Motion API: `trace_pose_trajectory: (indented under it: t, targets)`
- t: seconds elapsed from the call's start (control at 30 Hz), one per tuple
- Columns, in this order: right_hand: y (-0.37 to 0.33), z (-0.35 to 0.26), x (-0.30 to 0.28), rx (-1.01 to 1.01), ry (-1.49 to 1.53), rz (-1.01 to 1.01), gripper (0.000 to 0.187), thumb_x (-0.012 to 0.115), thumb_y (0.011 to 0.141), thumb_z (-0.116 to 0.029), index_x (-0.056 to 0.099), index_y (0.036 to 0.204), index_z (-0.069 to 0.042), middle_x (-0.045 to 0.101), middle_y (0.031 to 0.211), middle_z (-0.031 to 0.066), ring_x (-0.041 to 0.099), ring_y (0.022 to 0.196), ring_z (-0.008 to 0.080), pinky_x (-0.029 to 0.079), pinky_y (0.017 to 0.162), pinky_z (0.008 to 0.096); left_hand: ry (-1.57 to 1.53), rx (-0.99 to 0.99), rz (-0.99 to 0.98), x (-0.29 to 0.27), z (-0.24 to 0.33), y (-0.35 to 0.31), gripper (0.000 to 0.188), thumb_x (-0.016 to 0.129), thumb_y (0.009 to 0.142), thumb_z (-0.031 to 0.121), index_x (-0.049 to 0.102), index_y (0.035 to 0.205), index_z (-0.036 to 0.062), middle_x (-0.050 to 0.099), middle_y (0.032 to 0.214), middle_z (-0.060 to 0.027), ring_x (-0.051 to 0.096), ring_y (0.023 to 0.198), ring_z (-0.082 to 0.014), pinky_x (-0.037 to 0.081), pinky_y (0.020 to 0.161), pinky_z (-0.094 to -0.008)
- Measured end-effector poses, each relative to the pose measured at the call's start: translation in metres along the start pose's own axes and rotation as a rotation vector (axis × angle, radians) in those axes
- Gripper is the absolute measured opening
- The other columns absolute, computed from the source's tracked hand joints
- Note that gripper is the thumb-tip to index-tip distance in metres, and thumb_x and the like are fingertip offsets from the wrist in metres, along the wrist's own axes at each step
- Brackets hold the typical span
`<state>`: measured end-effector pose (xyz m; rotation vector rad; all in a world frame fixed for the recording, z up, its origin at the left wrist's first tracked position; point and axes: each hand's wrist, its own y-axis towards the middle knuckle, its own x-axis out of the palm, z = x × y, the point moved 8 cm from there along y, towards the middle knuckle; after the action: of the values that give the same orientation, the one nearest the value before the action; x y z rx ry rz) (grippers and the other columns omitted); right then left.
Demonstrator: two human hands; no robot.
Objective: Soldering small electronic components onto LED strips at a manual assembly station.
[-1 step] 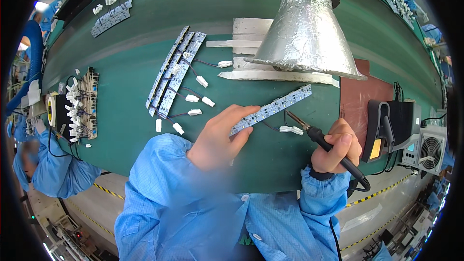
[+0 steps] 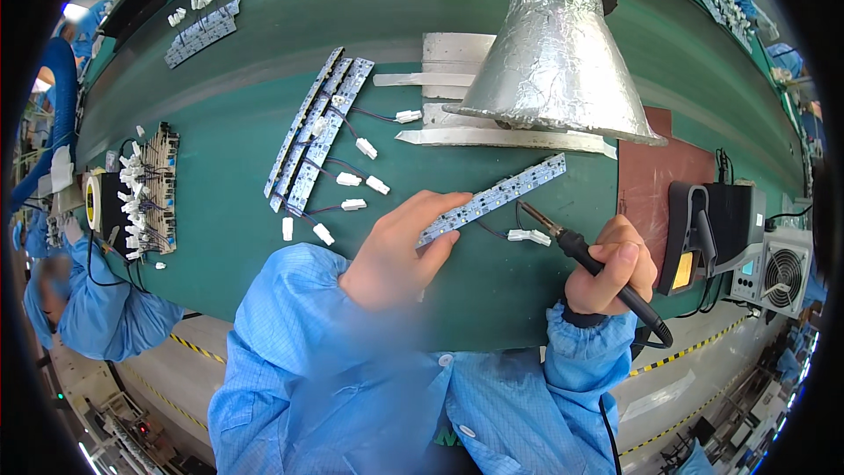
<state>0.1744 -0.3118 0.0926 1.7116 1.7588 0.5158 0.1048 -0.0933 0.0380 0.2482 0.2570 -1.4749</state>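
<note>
My left hand (image 2: 406, 242) pinches the near end of a narrow circuit board strip (image 2: 514, 191) between thumb and fingers, its far end tilted up to the right. A soldering iron (image 2: 585, 255) is gripped like a pen in my right hand (image 2: 613, 268). Its metal tip points at the strip's lower edge, close to a thin dark wire; whether they touch I cannot tell. That wire leads to a white connector (image 2: 529, 237) below the strip. Left of my hands lies a group of similar board strips (image 2: 330, 127), with wires ending in several white connectors (image 2: 349, 179).
A foil-covered fume hood (image 2: 563, 53) hangs over the far side of the green mat. At right stand a soldering iron holder (image 2: 688, 237) and a unit with a fan (image 2: 781, 274). More wired boards (image 2: 160, 185) stand at left, near another person's blue sleeve (image 2: 119, 299).
</note>
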Motion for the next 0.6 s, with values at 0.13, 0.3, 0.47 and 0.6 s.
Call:
trace_pose_trajectory:
  t: [0.13, 0.3, 0.47, 0.6]
  targets:
    - [0.0009, 0.0026, -0.0004, -0.002, -0.008, -0.002, 0.036, 0.044, 0.098, -0.013, 0.043, 0.064, 0.000, 0.041, 0.054, 0.0080, 0.033, 0.046, 0.0137, 0.025, 0.047, 0.0320, 0.013, -0.003, -0.003, 0.0019, 0.0013, 0.0026, 0.041, 0.065, 0.086, -0.004, 0.062, 0.126, -0.0020, 0.066, 0.107, -0.0172, 0.066, 0.095, -0.0291, 0.051, 0.086, -0.0341]
    - [0.0008, 0.0037, -0.0025, 0.009, -0.018, 0.014, 0.037, 0.044, 0.098, -0.013, 0.043, 0.063, 0.000, 0.041, 0.053, 0.0074, 0.033, 0.047, 0.0134, 0.024, 0.047, 0.0319, 0.023, 0.000, 0.003, 0.0014, 0.0018, 0.0016, 0.040, 0.065, 0.086, -0.005, 0.062, 0.126, -0.0024, 0.066, 0.107, -0.0174, 0.066, 0.095, -0.0291, 0.051, 0.086, -0.0342]
    - [0.0003, 0.0065, -0.0029, 0.021, -0.019, 0.022, 0.037, 0.044, 0.098, -0.013, 0.044, 0.063, 0.000, 0.041, 0.054, 0.0067, 0.033, 0.048, 0.0132, 0.025, 0.048, 0.0318, 0.027, -0.012, -0.005, 0.0010, 0.0018, 0.0019, 0.040, 0.064, 0.086, -0.005, 0.062, 0.126, -0.0026, 0.066, 0.106, -0.0173, 0.066, 0.095, -0.0290, 0.051, 0.085, -0.0343]
    - [0.0003, 0.0069, -0.0028, 0.024, -0.025, 0.031, 0.037, 0.045, 0.097, -0.013, 0.044, 0.063, 0.000, 0.041, 0.054, 0.0068, 0.033, 0.049, 0.0132, 0.025, 0.048, 0.0315, 0.010, -0.011, -0.003, 0.0018, 0.0007, 0.0021, 0.040, 0.064, 0.086, -0.005, 0.062, 0.126, -0.0026, 0.066, 0.106, -0.0174, 0.066, 0.094, -0.0291, 0.051, 0.085, -0.0344]
